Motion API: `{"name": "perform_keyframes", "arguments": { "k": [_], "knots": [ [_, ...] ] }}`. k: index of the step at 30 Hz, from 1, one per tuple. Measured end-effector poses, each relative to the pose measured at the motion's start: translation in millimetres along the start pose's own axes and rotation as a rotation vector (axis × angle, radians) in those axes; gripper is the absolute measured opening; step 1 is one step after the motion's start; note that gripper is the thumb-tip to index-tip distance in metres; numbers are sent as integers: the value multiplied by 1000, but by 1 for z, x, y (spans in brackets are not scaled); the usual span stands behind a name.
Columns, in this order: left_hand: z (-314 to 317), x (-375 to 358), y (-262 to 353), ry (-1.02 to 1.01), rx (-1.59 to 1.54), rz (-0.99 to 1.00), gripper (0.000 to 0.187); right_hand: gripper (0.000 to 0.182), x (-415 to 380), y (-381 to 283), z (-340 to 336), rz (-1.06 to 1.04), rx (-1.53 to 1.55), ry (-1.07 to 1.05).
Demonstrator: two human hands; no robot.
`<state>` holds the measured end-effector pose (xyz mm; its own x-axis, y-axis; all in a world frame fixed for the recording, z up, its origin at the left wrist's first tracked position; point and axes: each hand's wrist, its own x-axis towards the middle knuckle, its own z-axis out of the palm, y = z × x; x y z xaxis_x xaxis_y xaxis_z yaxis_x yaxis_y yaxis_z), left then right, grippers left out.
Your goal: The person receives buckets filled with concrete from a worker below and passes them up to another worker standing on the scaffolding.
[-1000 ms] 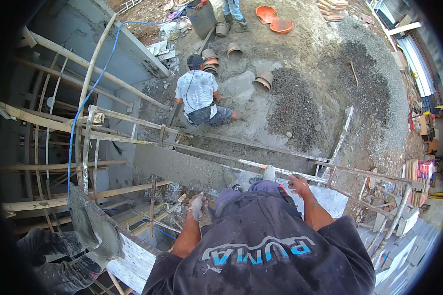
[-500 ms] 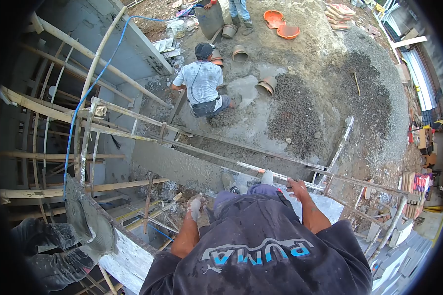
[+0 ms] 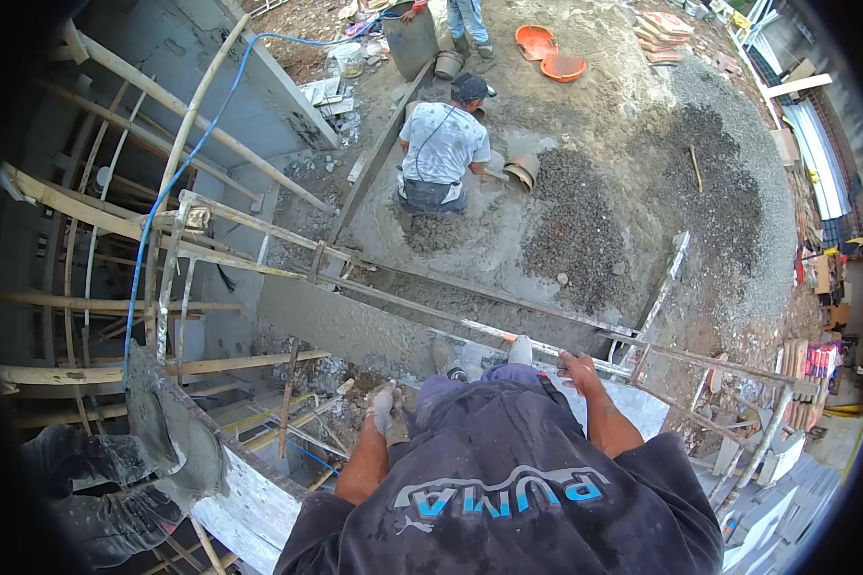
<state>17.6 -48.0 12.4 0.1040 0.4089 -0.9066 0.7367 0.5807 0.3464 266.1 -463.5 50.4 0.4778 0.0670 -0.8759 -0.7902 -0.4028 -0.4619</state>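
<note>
Beyond the hands (image 3: 382, 407) (image 3: 577, 371), grip unclear, two orange basins (image 3: 537, 42) (image 3: 562, 68), contents indistinct.

at the lower centre, the dark shirt (image 3: 508, 446) is matt cloth. the rail (image 3: 494, 331) across the middle looks like metal, blotched with pale residue. the ledge (image 3: 345, 316) left of centre is rough, dull grey plaster. on the left, poles (image 3: 58, 376) look like plain wood, and the blue hose (image 3: 138, 264) like smooth plastic. upper right, gravel (image 3: 585, 220) lies rough and matt; the orange basins (image 3: 537, 41) at the top look plastic.
</note>
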Motion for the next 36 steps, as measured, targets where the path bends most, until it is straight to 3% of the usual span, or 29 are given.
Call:
{"name": "perform_keyframes", "arguments": {
  "k": [12,21,36],
  "knots": [
    [-9,21,-8,-165,-145,-98,35,57,-7,5,0,9,12,25],
    [-2,14,-5,-44,-124,12,18,50,-5,6,-1,15,-5,37],
    [6,-24,4,-11,-195,33,15,46,-9,0,-5,52,-54,45]
  ]
}}
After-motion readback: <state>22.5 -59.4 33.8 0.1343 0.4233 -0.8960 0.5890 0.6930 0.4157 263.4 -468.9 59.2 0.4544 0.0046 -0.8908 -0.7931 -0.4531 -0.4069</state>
